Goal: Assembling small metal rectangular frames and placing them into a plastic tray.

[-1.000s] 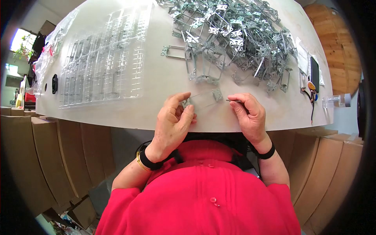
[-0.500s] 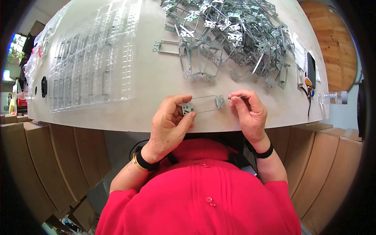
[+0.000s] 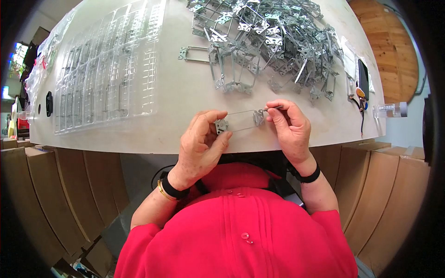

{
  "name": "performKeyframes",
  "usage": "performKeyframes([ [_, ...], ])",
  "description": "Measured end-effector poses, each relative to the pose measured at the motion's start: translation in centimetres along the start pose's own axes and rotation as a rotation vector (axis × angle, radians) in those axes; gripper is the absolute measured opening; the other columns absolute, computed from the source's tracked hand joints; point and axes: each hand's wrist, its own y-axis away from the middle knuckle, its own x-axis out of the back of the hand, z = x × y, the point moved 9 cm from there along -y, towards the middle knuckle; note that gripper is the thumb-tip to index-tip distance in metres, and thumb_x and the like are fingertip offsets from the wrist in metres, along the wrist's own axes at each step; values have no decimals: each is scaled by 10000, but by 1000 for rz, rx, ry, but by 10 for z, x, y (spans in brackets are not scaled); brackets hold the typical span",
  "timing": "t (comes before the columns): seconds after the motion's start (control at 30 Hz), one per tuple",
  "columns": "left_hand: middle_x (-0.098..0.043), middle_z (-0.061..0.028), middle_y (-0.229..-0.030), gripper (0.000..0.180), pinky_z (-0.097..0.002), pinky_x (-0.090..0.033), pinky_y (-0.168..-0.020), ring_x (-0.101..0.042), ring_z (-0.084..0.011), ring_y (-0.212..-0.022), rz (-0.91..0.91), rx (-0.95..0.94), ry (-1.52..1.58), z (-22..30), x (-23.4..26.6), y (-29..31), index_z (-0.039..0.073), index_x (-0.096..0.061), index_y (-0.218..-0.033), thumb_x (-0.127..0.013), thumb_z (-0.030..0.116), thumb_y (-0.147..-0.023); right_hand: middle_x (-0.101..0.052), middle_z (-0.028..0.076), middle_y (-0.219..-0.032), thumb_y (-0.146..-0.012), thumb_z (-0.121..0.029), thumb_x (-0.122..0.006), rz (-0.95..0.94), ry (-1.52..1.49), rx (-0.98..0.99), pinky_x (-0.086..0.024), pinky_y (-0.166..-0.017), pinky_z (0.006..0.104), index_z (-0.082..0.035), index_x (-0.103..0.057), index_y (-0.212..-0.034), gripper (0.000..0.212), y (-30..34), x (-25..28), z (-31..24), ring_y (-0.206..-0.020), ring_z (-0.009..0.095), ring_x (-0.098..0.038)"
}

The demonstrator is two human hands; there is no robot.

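- Metal frame (image 3: 258, 118): held low, at the near side of the white table (image 3: 171, 97), between the person's two hands. It consists of two perforated end plates joined by two thin, roughly parallel rods (image 3: 241, 112). Whether it touches the tabletop cannot be determined.
- Left hand (image 3: 201, 139): pinching the frame's left end plate (image 3: 221, 126) between thumb and fingers, thumb below, index finger above.
- Right hand (image 3: 293, 129): thumb and index finger pressed together on a small, thin, dark piece (image 3: 272, 108). Its tip lies at the upper corner of the frame's right end plate; contact cannot be confirmed.
- Heap of metal frames (image 3: 278, 41): tangled, beyond the hands, covering much of the table's far side. One single frame (image 3: 183, 53) lies flat at its left edge.
- Clear plastic trays (image 3: 106, 69): left part of the table; grey shapes show in the compartments, details too indistinct to identify.
- Small black object (image 3: 49, 104): near the table's left edge.
- Right edge of the table: dark phone-like slab (image 3: 363, 76), with a yellow round item (image 3: 359, 92) and a dark cable (image 3: 362, 123) just beside it; clear cylinder (image 3: 391, 110) lying on its side nearby.
- Surroundings: cardboard boxes (image 3: 55, 185) standing at left, others at right; round wooden panel (image 3: 391, 46) beyond the table's right side.
- Person: red shirt (image 3: 241, 213), black band (image 3: 175, 185) on each wrist.
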Motion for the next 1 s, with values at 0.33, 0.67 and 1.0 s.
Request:
performKeyframes([
  [0.33, -585, -52, -1157, 430, -212, -514, -653, -606, -54, -770, 37, -13, 25, 1, 1, 0, -45, -617, -1343, -735, -126, -938, -704, 45, -952, -1007, -11, -742, -10, 112, 37, -527, -712, 256, -16, -727, -1104, 98, -2, -3, -2, -772, 97, -649],
  [0.67, -597, -54, -1166, 435, -212, -504, -634, -608, -52, -767, 39, -21, 6, -1, 1, -1, -42, -623, -1336, -744, -127, -927, -723, 64, -955, -996, -36, -766, -17, 196, 86, -536, -710, 273, -21, -722, -1073, 90, -2, -5, -8, -766, 124, -661],
  [1.0, -594, -57, -1175, 424, -219, -516, -643, -626, -60, -784, 27, 14, 36, -3, 0, 0, -40, -621, -1343, -732, -122, -941, -718, 70, -933, -982, -61, -785, -27, 243, 97, -544, -737, 288, -25, -724, -1058, 104, -4, -6, -12, -806, 150, -673],
])
